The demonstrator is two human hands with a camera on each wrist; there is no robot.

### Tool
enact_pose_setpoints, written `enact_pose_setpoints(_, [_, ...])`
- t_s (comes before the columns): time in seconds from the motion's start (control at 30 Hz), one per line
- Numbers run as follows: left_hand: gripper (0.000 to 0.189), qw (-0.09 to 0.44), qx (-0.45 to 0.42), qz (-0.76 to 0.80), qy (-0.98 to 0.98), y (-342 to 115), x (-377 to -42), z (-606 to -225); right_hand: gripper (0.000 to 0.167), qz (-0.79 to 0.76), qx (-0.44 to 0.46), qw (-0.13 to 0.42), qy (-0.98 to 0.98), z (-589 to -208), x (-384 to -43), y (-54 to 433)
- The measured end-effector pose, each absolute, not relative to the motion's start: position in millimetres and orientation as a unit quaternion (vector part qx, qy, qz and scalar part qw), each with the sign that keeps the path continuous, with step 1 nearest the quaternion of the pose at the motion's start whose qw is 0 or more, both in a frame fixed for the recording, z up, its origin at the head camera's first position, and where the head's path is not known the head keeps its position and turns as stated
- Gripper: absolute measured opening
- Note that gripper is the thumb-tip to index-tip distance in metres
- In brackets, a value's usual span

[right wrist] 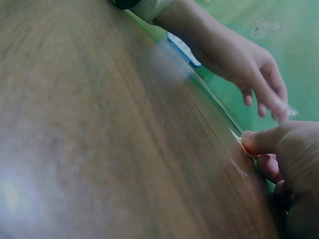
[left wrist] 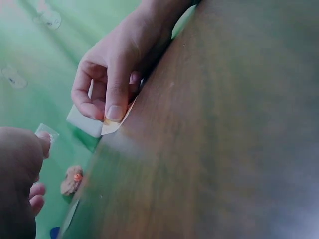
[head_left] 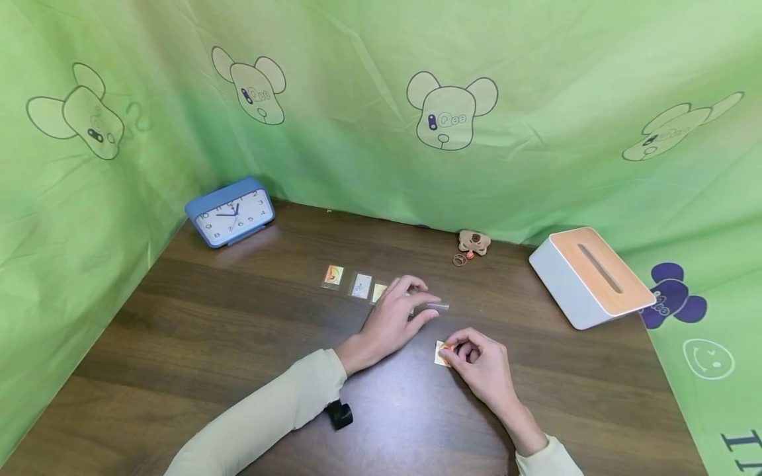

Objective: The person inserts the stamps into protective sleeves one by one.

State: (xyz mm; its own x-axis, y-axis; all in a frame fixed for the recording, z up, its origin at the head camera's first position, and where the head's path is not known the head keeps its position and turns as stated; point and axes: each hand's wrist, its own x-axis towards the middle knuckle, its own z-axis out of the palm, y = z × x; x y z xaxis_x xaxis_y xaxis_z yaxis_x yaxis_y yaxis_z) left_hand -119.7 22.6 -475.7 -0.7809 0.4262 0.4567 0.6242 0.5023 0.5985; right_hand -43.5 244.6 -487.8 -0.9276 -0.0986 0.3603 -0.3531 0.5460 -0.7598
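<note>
My right hand [head_left: 485, 370] pinches a small square card [head_left: 441, 354] with a yellow and orange picture between thumb and index finger, low over the table. To its left, my left hand [head_left: 389, 320] holds a small transparent plastic sleeve [head_left: 438, 306] at its fingertips; the sleeve [left wrist: 47, 132] also shows by the thumb in the left wrist view. Beyond the left hand lie several little cards in transparent sleeves: an orange one [head_left: 334, 275], a white and blue one [head_left: 361, 286] and a yellowish one [head_left: 378, 291], partly behind the hand.
A blue alarm clock [head_left: 232, 213] stands at the back left of the brown wooden table [head_left: 178, 330]. At the back lies a brown bear-shaped trinket [head_left: 474, 242] beside a brown ring [head_left: 460, 260]. A tissue box [head_left: 559, 287] with a wooden top stands right. Green curtain [head_left: 357, 132] surrounds the table.
</note>
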Motion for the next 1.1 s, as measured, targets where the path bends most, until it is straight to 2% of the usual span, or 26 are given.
enact_pose_setpoints(0.1, [0.026,0.128,-0.312,-0.424,-0.841,15.8,-115.0,-478.4,0.034,0.467,0.131,0.143,-0.863,-487.0,-43.1,243.6])
enact_pose_setpoints(0.3, [0.025,0.09,-0.297,-0.48,-0.82,-1.8,-104.3,-473.5,0.034,0.476,0.141,0.145,-0.856,-487.4,-42.4,243.6])
enact_pose_setpoints(0.57, [0.028,0.076,-0.27,-0.53,-0.8,-19.4,-98.7,-478.1,0.035,0.481,0.143,0.14,-0.854,-487.8,-42.5,242.3])
enact_pose_setpoints(0.83, [0.052,0.031,-0.24,-0.543,-0.804,-24.2,-93.4,-477.2,0.035,0.468,0.151,0.156,-0.856,-488.4,-42.4,241.6])
enact_pose_setpoints(0.97, [0.033,0.015,-0.217,-0.558,-0.801,-22.9,-92.8,-479.7,0.033,0.467,0.151,0.165,-0.855,-488.0,-41.8,240.6])
enact_pose_setpoints(1.1, [0.01,0.028,-0.207,-0.569,-0.795,-21.8,-93.0,-482.3,0.03,0.48,0.146,0.165,-0.849,-486.3,-40.8,237.3])
